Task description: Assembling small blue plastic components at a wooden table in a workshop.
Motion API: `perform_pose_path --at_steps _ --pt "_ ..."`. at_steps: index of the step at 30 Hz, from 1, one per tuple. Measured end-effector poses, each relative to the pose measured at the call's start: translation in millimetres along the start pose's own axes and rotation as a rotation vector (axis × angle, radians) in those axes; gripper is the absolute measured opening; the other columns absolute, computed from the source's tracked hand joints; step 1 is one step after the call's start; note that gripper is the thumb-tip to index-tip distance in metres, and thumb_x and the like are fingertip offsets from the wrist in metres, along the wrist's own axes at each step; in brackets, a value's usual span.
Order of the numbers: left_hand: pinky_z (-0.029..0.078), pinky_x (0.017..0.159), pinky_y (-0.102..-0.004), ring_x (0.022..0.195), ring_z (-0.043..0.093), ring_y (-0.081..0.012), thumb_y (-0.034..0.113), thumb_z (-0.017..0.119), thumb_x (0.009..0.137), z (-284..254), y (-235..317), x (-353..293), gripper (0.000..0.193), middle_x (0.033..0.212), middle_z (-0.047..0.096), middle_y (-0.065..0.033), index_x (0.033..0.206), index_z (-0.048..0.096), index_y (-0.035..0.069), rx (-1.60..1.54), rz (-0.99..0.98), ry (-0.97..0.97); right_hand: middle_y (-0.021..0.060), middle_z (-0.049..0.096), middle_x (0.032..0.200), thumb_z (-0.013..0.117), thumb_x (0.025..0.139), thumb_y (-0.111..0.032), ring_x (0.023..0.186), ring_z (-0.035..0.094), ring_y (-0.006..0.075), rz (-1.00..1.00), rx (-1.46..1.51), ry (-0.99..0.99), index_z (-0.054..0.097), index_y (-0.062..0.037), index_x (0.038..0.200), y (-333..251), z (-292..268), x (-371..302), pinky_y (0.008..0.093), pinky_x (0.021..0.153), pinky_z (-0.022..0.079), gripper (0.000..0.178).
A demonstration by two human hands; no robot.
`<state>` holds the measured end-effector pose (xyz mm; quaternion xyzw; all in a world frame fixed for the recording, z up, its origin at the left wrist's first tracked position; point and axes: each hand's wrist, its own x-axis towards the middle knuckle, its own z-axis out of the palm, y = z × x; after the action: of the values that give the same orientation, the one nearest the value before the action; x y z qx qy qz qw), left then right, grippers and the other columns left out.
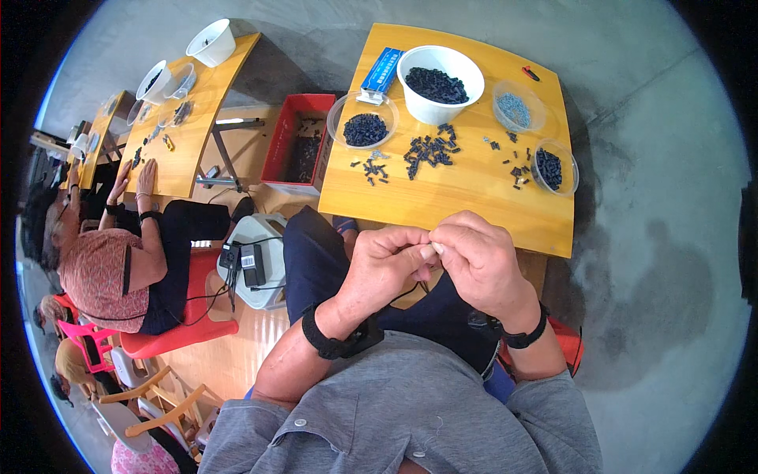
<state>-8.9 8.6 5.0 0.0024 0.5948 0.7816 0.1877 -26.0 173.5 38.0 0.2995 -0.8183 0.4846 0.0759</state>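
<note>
Plainly, the head view has both hands meeting in front of the near edge of the yellow table [489, 207], above the person's lap. Thumb and forefinger of the left hand [380, 265] are pinched together, their tips against those of the right hand [483, 257], which are pinched the same way. Whatever may sit between those fingertips is hidden, so I cannot tell what, if anything, they grasp.

Nearest to them on the tabletop lies a loose heap of black pieces [429, 155]. More like them fill a white bucket [427, 113], a left transparent bowl [335, 124] and a right transparent bowl [573, 177]; another bowl, farther back, holds small pale-blue bits [515, 110].

Judging by look, each black piece is light, stiff and probably plastic, hard to crush but small enough to slip or roll; a thumb-and-forefinger pinch across the middle seems the surest hold. The pale-blue bits look smaller and fiddlier, better taken with the very fingertips.

As for writing, pale characters run along the blue box [384, 67] beside the bucket. A white label marks the black device [253, 272] on the grey stool [272, 229], its print too small to read.
</note>
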Motion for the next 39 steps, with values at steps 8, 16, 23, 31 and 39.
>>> perform_pose_path --at_steps 8,16,23,31,39 --pt "0.049 0.061 -0.0211 0.065 0.06 -0.0085 0.003 0.058 0.089 0.4 -3.8 2.3 0.01 0.081 0.065 -0.005 0.095 0.064 -0.002 -0.131 -0.012 -0.066 0.0116 0.06 0.079 0.06 0.077 0.008 0.067 0.06 0.0206 0.062 0.142 0.079 0.063 0.0022 0.088 7.7 3.0 -7.5 0.0284 0.058 0.047 0.013" --pt "0.051 0.06 -0.0224 0.065 0.061 -0.0113 0.003 0.057 0.09 3.7 3.9 -4.2 0.011 0.084 0.066 -0.0081 0.096 0.063 -0.003 -0.233 -0.023 -0.08 0.0109 0.061 0.081 0.06 0.08 0.007 0.07 0.06 0.0185 0.123 0.286 0.161 0.063 0.0024 0.09 6.0 7.4 -15.6 0.0275 0.06 0.047 0.011" --pt "0.052 0.062 -0.0235 0.067 0.062 -0.0132 0.002 0.057 0.089 3.8 5.6 -9.0 0.012 0.087 0.065 -0.0096 0.099 0.062 -0.004 -0.246 -0.006 -0.078 0.0104 0.06 0.083 0.06 0.08 0.006 0.072 0.06 0.0177 0.113 0.297 0.108 0.063 0.002 0.09 0.7 1.2 -12.4 0.0266 0.062 0.047 0.011" --pt "0.051 0.062 -0.023 0.067 0.061 -0.0118 0.001 0.056 0.089 7.8 9.0 -16.9 0.012 0.084 0.065 -0.0078 0.098 0.062 -0.003 -0.24 0.005 -0.054 0.0111 0.06 0.083 0.061 0.081 0.004 0.072 0.06 0.0186 0.077 0.208 0.15 0.063 0.0017 0.088 -9.2 8.9 -17.6 0.0266 0.062 0.047 0.008" --pt "0.05 0.061 -0.0207 0.069 0.061 -0.0086 0.002 0.057 0.089 4.2 5.0 -20.0 0.012 0.084 0.065 -0.0053 0.099 0.064 -0.001 -0.139 0.066 -0.075 0.0107 0.06 0.084 0.062 0.081 0.003 0.072 0.059 0.0163 -0.023 0.131 0.249 0.06 0.0022 0.093 -8.0 18.1 -24.9 0.0263 0.061 0.047 0.012"
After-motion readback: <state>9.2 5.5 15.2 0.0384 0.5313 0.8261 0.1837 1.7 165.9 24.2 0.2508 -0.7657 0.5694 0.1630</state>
